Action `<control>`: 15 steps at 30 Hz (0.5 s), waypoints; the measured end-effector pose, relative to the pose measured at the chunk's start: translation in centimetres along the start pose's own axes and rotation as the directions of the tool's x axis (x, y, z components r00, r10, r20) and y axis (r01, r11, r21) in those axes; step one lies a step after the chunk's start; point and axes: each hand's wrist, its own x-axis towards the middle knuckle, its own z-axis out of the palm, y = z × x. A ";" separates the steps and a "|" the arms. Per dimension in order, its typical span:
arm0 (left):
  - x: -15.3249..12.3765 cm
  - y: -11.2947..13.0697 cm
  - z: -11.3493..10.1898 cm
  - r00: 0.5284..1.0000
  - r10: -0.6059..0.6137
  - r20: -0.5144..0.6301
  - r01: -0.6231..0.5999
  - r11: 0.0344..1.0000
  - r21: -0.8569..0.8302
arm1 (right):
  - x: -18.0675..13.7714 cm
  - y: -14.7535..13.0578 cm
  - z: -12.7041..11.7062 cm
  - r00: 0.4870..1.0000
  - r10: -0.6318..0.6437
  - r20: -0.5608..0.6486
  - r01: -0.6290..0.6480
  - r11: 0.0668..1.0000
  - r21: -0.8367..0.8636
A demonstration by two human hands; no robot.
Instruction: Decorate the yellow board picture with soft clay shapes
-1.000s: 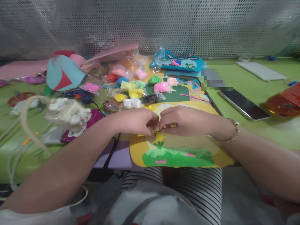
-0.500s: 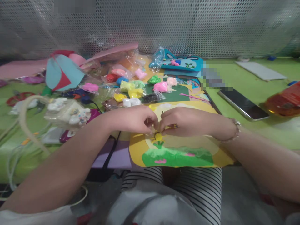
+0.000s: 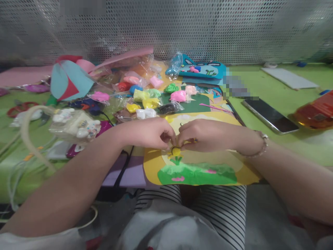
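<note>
Both hands meet over a yellow paper picture (image 3: 153, 166) lying near the table's front edge. Just below the fingertips is a yellow clay flower (image 3: 176, 151) with a green stem, and a thin black strand (image 3: 173, 148) curves along its top. My left hand (image 3: 158, 133) is closed in a pinch at the strand's left side. From the right, my right hand (image 3: 199, 135) pinches at the strand's other end, its fingertips close to the left ones. Green clay grass (image 3: 197, 174) with pink patches fills the picture's lower part. The fingers partly hide the strand.
Bagged clay lumps, among them a white one (image 3: 146, 113) and a pink one (image 3: 178, 96), lie behind the picture. A phone (image 3: 270, 116) and an orange-red packet (image 3: 316, 111) are at right. Left are a decorated cream box (image 3: 75, 126), cables and scissors (image 3: 22, 109).
Almost nothing differs. My hands stay at the flower's top edge, with only a slight shift of the right wrist and fingers.
</note>
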 end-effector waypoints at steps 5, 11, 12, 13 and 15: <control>0.0 -0.1 0.1 1.000 0.002 0.007 -0.002 1.000 0.015 | 0.0 0.0 0.0 1.000 0.009 0.003 -0.009 1.000 -0.018; 0.0 0.0 0.0 1.000 0.000 0.007 0.000 1.000 0.013 | 0.0 0.1 0.2 1.000 0.008 0.004 -0.007 0.998 -0.057; 0.0 0.0 0.0 1.000 0.002 0.007 -0.002 1.000 0.010 | 0.0 0.1 0.2 1.000 0.007 0.000 -0.007 0.998 -0.063; 0.0 0.1 0.0 1.000 0.003 0.007 -0.003 1.000 0.008 | 0.0 0.1 0.2 1.000 0.005 -0.004 -0.005 0.998 -0.066; 0.0 0.1 -0.1 1.000 0.003 0.003 -0.003 1.000 0.007 | -0.1 0.2 0.3 1.000 0.001 -0.014 -0.001 0.998 -0.066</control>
